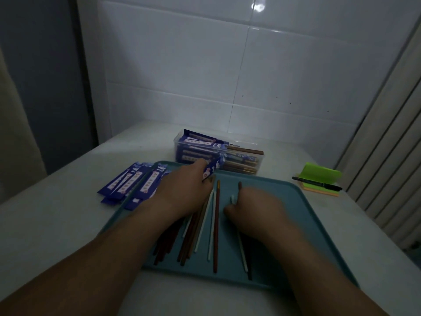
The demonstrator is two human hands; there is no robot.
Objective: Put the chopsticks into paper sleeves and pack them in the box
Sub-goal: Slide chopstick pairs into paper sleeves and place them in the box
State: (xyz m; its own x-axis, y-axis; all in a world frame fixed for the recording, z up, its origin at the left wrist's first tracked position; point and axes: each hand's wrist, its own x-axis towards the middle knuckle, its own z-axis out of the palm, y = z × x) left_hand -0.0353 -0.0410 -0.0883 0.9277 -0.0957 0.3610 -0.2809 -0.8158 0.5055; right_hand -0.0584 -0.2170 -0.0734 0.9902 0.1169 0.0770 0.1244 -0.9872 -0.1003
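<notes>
Loose chopsticks (215,224), brown, dark red and white, fanned on teal tray (287,201), near table edge. Left hand (182,187) grip pinching blue printed sleeve (210,171) at far tray edge. Right hand (257,212) grip curled round brown-and-white pair (244,256). Clear box (258,145) behind, part-filled.

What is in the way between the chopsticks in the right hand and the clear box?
Nothing tall. Only the low far rim of the tray lies between the right hand, gripping chopsticks, and the open box. The left hand, holding a blue sleeve, sits just left of that path.
</notes>
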